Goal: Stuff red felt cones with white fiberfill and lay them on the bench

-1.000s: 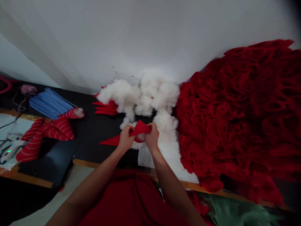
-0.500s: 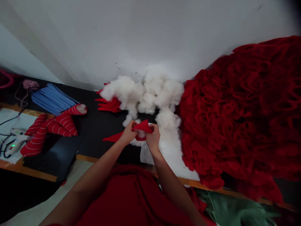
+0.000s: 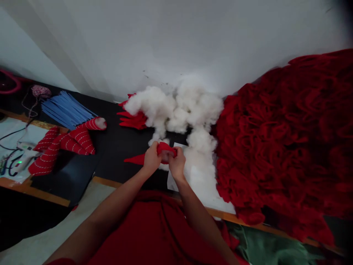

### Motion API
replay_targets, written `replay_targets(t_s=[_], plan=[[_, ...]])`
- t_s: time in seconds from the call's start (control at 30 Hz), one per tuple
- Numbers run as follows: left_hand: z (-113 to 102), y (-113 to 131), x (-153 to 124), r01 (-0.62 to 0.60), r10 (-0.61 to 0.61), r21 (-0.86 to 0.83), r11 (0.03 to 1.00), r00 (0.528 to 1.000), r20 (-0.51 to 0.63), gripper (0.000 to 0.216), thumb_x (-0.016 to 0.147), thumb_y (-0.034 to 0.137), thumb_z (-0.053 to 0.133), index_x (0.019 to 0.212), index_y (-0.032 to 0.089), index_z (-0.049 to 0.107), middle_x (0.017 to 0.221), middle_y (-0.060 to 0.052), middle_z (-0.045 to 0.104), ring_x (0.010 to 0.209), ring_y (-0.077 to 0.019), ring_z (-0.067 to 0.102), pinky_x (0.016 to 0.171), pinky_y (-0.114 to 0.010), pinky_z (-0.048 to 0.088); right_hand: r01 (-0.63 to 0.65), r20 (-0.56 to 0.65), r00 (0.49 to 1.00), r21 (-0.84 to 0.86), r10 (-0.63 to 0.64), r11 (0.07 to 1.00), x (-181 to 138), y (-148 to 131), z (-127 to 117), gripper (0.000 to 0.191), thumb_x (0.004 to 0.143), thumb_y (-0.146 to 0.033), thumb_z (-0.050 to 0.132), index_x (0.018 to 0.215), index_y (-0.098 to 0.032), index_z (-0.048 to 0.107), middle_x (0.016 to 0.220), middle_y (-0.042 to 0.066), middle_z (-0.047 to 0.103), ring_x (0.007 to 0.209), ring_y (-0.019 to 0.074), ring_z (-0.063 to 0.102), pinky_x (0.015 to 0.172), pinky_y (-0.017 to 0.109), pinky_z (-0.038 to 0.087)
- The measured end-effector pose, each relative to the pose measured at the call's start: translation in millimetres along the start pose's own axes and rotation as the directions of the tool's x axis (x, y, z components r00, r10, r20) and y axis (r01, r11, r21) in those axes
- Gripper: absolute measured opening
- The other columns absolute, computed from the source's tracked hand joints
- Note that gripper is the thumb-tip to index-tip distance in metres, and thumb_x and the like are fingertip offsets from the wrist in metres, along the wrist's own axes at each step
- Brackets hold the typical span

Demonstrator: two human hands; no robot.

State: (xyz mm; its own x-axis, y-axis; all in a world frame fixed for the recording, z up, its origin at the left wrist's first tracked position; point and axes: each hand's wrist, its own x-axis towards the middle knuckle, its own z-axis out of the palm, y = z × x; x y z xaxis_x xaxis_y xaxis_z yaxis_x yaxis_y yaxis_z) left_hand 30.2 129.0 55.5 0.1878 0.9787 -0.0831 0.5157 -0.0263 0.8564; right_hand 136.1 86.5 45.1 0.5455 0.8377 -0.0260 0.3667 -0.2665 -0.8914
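Between both hands is a small red felt piece [image 3: 163, 147], its opening turned toward me with white stuffing inside. My left hand [image 3: 152, 158] is closed on its left edge. My right hand [image 3: 177, 162] grips the right edge, the thumb at the opening. A pointed red felt piece [image 3: 134, 159] lies on the black table just left of my left hand. Behind the hands spreads a heap of white fibre stuffing [image 3: 176, 108]. More red felt pieces [image 3: 134, 120] stick out from under its left side.
A tall pile of red felt pieces [image 3: 281, 147] covers the right side. To the left lie stuffed red shapes with white stitched lines [image 3: 66, 143], blue strips [image 3: 67, 110], a ball of twine [image 3: 40, 91] and a white glue gun [image 3: 24, 158]. A wall [image 3: 165, 40] stands behind.
The felt piece's pointed flap, which stood up over the opening, is now folded back, and the opening shows as a rounded rim. My right thumb has moved to the opening. The view shifted slightly.
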Motion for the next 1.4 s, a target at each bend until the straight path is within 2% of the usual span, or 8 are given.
replay_targets(t_s=[0.13,0.3,0.47,0.6,0.73,1.07,1.27,1.4], plan=[[-19,-5,1,0.136,-0.083,-0.296,0.945,0.98,0.182,0.028,0.061,0.011,0.057,0.087,0.019,0.05,0.078,-0.002,0.055,0.077,-0.0164,0.053,0.072,-0.03,0.041,-0.014,-0.042,0.999,0.094,0.017,0.995,13,2,-3,0.02,0.058,-0.017,0.043,0.076,-0.019,0.05,0.069,-0.002,0.054,0.064,0.0135,0.049,0.061,0.025,0.041],[-35,-14,-3,0.653,-0.063,-0.706,0.277,0.745,0.664,0.046,0.065,0.047,0.062,0.098,0.018,0.054,0.1,-0.011,0.06,0.092,-0.0227,0.057,0.08,-0.038,0.044,-0.156,-0.04,0.982,0.397,0.187,0.904,8,-4,8,0.021,0.061,-0.02,0.042,0.081,-0.018,0.049,0.068,-0.002,0.054,0.057,0.0114,0.049,0.051,0.022,0.042],[-21,1,3,0.509,-0.296,-0.859,-0.064,0.812,0.503,0.033,0.073,0.046,0.054,0.084,0.015,0.06,0.087,-0.007,0.065,0.09,-0.021,0.059,0.083,-0.034,0.046,-0.145,0.102,0.987,0.276,0.121,0.95,-17,-24,14,0.024,0.07,-0.022,0.047,0.092,-0.018,0.052,0.083,0.004,0.061,0.074,0.0155,0.057,0.067,0.029,0.049],[-22,9,16,0.425,-0.411,-0.902,-0.077,0.811,0.417,0.021,0.075,0.036,0.054,0.079,0.016,0.06,0.082,-0.006,0.066,0.089,-0.0196,0.06,0.083,-0.033,0.047,0.178,-0.045,0.984,0.104,-0.174,0.978,-34,-39,-1,0.03,0.08,-0.023,0.044,0.109,-0.021,0.049,0.11,0.009,0.054,0.1,0.0192,0.053,0.088,0.038,0.044],[-22,13,15,0.43,-0.349,-0.9,-0.074,0.834,0.427,0.022,0.075,0.036,0.054,0.081,0.016,0.06,0.079,-0.003,0.067,0.08,-0.0152,0.062,0.082,-0.028,0.048,0.401,0.109,0.909,0.028,-0.402,0.916,-36,-46,3,0.042,0.084,-0.017,0.035,0.126,-0.021,0.04,0.131,0.01,0.041,0.125,0.0215,0.035,0.102,0.045,0.033],[-22,14,2,0.458,-0.351,-0.889,-0.024,0.829,0.436,0.025,0.074,0.038,0.054,0.088,0.017,0.06,0.078,-0.002,0.067,0.073,-0.0148,0.062,0.075,-0.028,0.05,0.492,0.299,0.821,0.059,-0.486,0.868,-32,-43,7,0.042,0.078,-0.01,0.04,0.117,-0.019,0.051,0.122,0.011,0.051,0.117,0.0214,0.045,0.099,0.041,0.039],[-42,-22,3,0.37,-0.369,-0.913,0.172,0.884,0.288,0.044,0.063,0.027,0.068,0.104,0.022,0.055,0.085,-0.001,0.066,0.08,-0.0164,0.062,0.076,-0.031,0.049,0.25,0.13,0.958,0.056,-0.256,0.967,-14,-6,-7,0.024,0.083,-0.02,0.04,0.096,-0.021,0.06,0.094,0.006,0.061,0.086,0.0165,0.057,0.076,0.033,0.049],[-46,-30,-1,0.437,-0.346,-0.889,0.139,0.862,0.37,0.042,0.068,0.044,0.062,0.101,0.018,0.057,0.088,-0.006,0.066,0.087,-0.0207,0.062,0.081,-0.035,0.047,0.292,0.23,0.938,-0.127,-0.258,0.948,24,35,12,0.029,0.078,-0.014,0.042,0.099,-0.017,0.061,0.106,0.01,0.057,0.101,0.0198,0.051,0.088,0.038,0.042]])
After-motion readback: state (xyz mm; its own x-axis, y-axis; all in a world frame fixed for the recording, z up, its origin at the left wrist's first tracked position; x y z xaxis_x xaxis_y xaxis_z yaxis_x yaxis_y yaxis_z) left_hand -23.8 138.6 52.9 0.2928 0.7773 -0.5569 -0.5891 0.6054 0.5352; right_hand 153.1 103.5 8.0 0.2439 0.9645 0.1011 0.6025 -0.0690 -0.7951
